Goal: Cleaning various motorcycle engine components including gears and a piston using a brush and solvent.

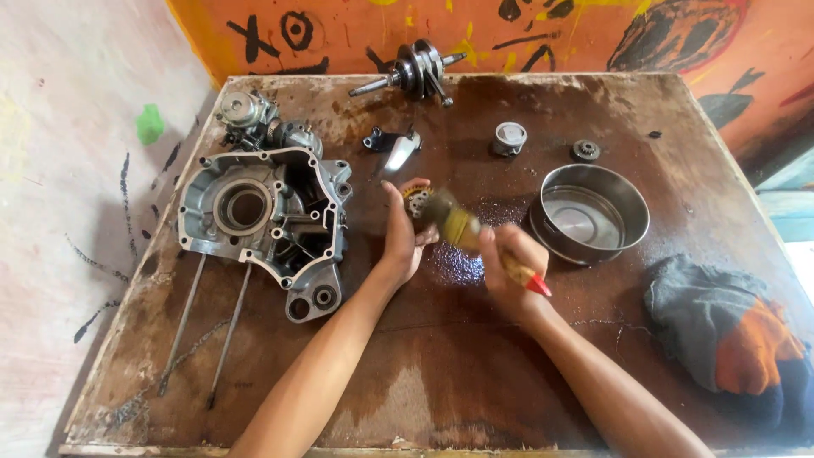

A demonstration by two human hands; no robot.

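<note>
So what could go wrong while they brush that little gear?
The table looks wet and oily, so the small gear might slip from the left hand. The brush in the right hand could flick dirty liquid about. The steel bowl sits close enough to get bumped.

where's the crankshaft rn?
In the head view the crankshaft lies at the far edge of the table, left of centre, against the orange painted wall. It sits beyond the small black bracket, well clear of both hands.
</note>
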